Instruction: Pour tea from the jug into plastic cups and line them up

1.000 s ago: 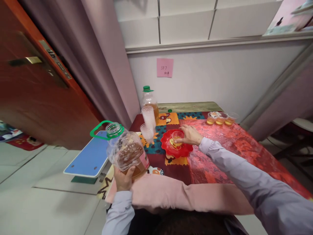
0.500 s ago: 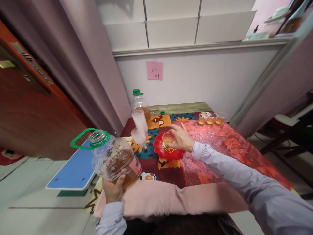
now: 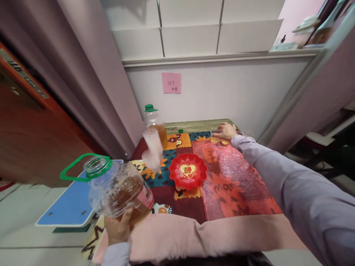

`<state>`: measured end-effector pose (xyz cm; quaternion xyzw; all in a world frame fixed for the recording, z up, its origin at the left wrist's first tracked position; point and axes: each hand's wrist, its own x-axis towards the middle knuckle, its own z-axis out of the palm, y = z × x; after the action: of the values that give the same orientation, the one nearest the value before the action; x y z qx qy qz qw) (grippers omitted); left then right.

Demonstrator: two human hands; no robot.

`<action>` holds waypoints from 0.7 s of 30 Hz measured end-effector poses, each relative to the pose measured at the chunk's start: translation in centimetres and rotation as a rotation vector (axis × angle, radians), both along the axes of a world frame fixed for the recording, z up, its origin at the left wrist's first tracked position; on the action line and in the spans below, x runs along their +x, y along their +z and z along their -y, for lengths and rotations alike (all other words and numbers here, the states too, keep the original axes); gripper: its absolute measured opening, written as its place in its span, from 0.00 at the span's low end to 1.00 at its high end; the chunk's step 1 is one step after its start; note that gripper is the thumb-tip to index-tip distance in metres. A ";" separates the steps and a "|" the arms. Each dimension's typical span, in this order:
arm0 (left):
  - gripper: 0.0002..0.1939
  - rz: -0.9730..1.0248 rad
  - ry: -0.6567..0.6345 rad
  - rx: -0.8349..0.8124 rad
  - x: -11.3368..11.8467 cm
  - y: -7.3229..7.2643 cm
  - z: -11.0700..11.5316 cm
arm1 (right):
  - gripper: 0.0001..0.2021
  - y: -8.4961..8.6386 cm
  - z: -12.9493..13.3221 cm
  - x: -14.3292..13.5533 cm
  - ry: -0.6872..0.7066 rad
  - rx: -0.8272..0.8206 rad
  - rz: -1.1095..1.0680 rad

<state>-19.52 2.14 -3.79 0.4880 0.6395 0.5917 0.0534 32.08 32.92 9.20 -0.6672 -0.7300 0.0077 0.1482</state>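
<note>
Tilted in my left hand [image 3: 118, 226] is a large clear jug [image 3: 124, 192] of amber liquid, uncapped, with a green ring handle. My right hand [image 3: 226, 132] reaches to the table's far right, its fingers on a clear plastic cup [image 3: 214, 136] holding a little yellow liquid. Similar cups [image 3: 247, 134] stand just right of it, partly hidden by the hand and sleeve. A red scalloped dish [image 3: 181, 181] with a gold heart lies at the table's middle, with nothing in it. Left of it are stacks of clear cups [image 3: 153, 142].
Behind the cup stacks stands a second jug [image 3: 159, 129] with a green cap. A small green cap [image 3: 181, 131] lies near the wall. A blue board [image 3: 66, 205] is at the left, and a pink cushion [image 3: 222, 231] lies along the near edge.
My right hand has carried the cup from over the red dish to the cups at the far right. The view has shifted slightly, and my left hand still holds the jug.
</note>
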 end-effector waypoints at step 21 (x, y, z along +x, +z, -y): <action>0.36 0.096 0.079 -0.005 0.9 0.6 0.5 | 0.30 -4.4 -2.5 1.9 -0.061 -0.061 -0.034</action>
<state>-18.62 1.67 -3.22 0.4331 0.6566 0.6144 0.0618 34.01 35.42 4.79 -0.6932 -0.7060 0.0367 0.1403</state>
